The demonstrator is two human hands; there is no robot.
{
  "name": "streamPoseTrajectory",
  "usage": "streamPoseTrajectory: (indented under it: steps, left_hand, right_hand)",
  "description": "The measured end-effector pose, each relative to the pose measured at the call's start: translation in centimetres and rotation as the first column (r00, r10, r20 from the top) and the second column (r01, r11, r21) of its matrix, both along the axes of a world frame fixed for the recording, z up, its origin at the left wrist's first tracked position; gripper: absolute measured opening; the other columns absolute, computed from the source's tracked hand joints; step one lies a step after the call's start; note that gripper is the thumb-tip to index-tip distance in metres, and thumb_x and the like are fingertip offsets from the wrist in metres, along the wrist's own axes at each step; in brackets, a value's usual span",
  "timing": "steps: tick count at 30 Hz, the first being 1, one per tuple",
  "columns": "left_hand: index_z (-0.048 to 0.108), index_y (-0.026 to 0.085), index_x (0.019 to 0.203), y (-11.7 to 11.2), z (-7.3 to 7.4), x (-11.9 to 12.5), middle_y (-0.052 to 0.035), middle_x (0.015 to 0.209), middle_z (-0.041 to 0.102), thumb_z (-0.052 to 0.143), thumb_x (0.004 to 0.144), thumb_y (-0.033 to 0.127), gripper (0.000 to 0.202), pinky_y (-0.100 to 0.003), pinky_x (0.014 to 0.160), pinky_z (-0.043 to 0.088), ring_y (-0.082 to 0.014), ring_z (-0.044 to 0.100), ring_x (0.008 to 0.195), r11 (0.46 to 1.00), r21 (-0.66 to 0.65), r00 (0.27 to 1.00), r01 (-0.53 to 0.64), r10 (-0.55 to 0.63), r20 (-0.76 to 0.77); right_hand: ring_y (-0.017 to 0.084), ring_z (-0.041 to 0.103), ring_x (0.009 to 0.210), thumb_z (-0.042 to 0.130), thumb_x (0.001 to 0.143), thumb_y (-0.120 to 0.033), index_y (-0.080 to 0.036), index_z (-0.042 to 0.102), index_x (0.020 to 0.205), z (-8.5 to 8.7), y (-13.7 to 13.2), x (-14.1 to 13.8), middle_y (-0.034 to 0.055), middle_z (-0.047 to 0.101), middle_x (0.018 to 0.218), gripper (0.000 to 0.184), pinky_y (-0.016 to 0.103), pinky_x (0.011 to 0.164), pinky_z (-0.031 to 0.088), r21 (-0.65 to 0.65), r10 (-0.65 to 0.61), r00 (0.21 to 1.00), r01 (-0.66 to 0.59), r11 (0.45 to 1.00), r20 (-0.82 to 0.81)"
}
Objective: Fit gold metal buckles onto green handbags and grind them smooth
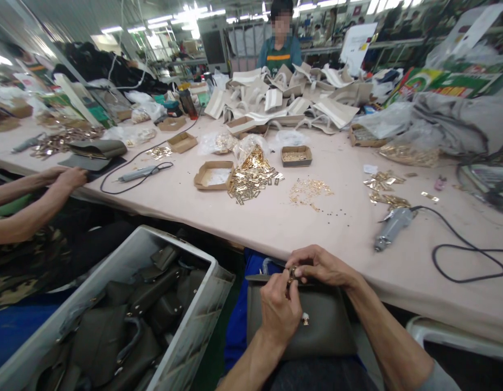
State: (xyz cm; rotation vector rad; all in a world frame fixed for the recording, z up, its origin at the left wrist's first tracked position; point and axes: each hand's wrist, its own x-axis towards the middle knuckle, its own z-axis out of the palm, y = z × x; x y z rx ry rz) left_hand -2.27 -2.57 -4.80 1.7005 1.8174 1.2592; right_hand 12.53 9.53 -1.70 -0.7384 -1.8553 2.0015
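A dark olive handbag [322, 331] lies across my lap, against the table's front edge. At its top edge my left hand [279, 307] and my right hand [322, 265] come together, fingers closed in a pinch. Between the fingertips is a small brassy metal fitting [292, 273], partly covered by them; its exact kind is unclear. Lower on the bag's front sits a small gold clasp piece [305, 319] with a white bit on it. To the right on the table rests a grey electric screwdriver [393, 228] with a black cord, touched by neither hand.
Gold metal plates [251, 182], small gold parts [310, 191] and cardboard trays [214, 175] are spread over the pink table [235, 231]. A grey crate [212, 271] of olive bags stands left. A co-worker's hands [70, 176] are at the left edge; another person [280, 49] is behind piled panels.
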Motion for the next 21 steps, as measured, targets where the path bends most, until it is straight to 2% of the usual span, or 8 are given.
streamPoseTrajectory:
  steps: [8,15,21]
  left_hand:
    - [0.072,0.01,0.107,0.3,-0.4,0.6,-0.0107,0.079,0.07,0.053,0.093,0.011,0.023,-0.03,0.057,0.044,-0.0189,0.062,0.06,0.999,0.028,0.999,-0.032,0.032,-0.011]
    - [0.07,0.009,0.108,0.2,-1.7,1.3,-0.012,0.081,0.071,0.053,0.095,0.009,0.022,-0.03,0.059,0.046,-0.0209,0.065,0.065,0.992,0.108,0.99,-0.066,0.078,-0.114]
    - [0.07,0.008,0.108,0.2,-2.1,1.7,-0.0126,0.081,0.071,0.053,0.096,0.009,0.021,-0.03,0.059,0.046,-0.0209,0.065,0.066,0.988,0.128,0.991,-0.088,0.101,-0.094]
  right_hand:
    - [0.014,0.058,0.064,0.073,0.084,-0.047,-0.015,0.076,0.102,-0.4,0.5,0.1,0.0048,0.071,0.083,0.037,0.026,0.063,0.05,-0.04,0.029,1.0,-0.029,0.999,0.006]
    - [0.012,0.058,0.063,0.076,0.086,-0.036,-0.013,0.078,0.103,-1.5,1.0,0.2,0.0072,0.072,0.089,0.029,0.023,0.061,0.048,-0.061,0.064,0.996,-0.068,0.996,-0.061]
    - [0.012,0.061,0.063,0.077,0.086,-0.031,-0.014,0.076,0.111,-1.9,1.0,0.2,0.0071,0.072,0.09,0.031,0.024,0.061,0.05,-0.105,0.036,0.996,-0.044,0.993,-0.081]
